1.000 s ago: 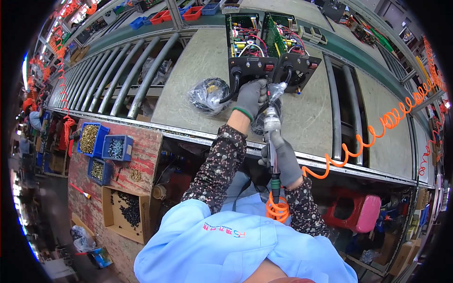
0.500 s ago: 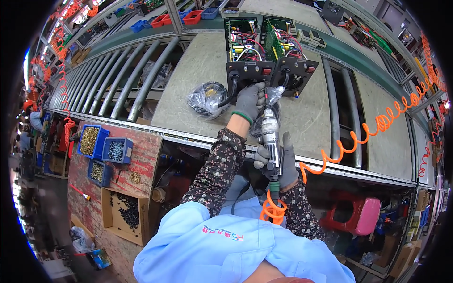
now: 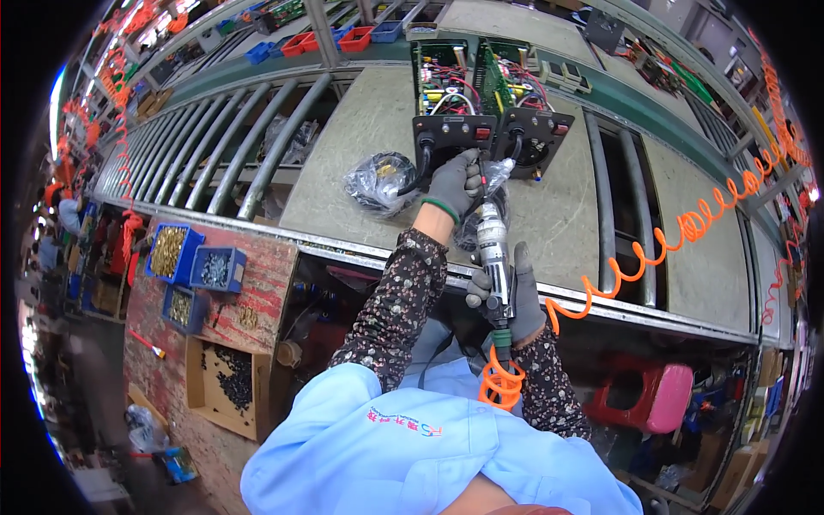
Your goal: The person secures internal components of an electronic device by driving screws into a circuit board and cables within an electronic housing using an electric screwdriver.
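Note:
My right hand (image 3: pixel 525 300), in a grey glove, is wrapped round a silver air screwdriver (image 3: pixel 495 249). Its tip points away from me, toward the black front panel (image 3: pixel 455 131) of an opened electronic unit. My left hand (image 3: pixel 457 182), gloved too, is closed beside the driver's tip, just below that panel; what its fingers pinch is hidden. A second unit (image 3: pixel 536 142) with a red switch stands close on the right. Both units show green boards and bundled wires. A coiled black cable in clear plastic (image 3: pixel 380 183) lies left of my left hand.
An orange coiled air hose (image 3: pixel 639 257) stretches from the driver to the upper right. Rollers (image 3: pixel 283 146) flank the conveyor's grey board (image 3: pixel 343 120). On the red worn table at left are blue screw bins (image 3: pixel 217 269) and a cardboard box (image 3: pixel 227 386) of black parts. A pink stool (image 3: pixel 665 396) stands underneath.
The whole view has shifted slightly. Both hands and the screwdriver keep nearly the same place at the left unit's panel.

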A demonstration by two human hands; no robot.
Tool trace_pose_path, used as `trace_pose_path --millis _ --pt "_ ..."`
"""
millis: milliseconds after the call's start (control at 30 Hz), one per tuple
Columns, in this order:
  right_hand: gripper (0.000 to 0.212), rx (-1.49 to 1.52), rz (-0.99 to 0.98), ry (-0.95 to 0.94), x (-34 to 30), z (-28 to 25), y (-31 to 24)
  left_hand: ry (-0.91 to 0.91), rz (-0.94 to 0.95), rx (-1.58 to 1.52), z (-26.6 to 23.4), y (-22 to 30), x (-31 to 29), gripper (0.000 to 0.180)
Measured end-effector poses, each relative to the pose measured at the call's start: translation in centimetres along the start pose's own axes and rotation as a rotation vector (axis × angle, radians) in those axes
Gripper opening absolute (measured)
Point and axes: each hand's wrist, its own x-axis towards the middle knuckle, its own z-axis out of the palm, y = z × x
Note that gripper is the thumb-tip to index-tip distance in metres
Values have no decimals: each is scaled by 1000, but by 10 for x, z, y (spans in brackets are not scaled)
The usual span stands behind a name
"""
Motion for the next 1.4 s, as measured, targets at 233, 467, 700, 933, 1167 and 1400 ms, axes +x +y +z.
trace_pose_path --millis 233,467,700,933,1167,1400 --pt "61 -98 74 19 -26 -14 1 -299 -172 -379 -36 -22 28 11" --pt "67 -178 63 82 -28 -12 -4 -107 -40 -159 -21 -17 -6 14" --pt "70 -234 71 107 -18 -11 -6 -282 -34 -203 -46 -17 -16 18" --pt "71 -369 139 4 -22 -25 -4 84 413 189 -67 22 -70 18" --pt "71 75 -19 47 -37 -71 -10 1019 952 706 -173 154 -161 17" --pt "44 52 -71 139 -38 -111 -11 1410 711 577 -254 191 -194 26"
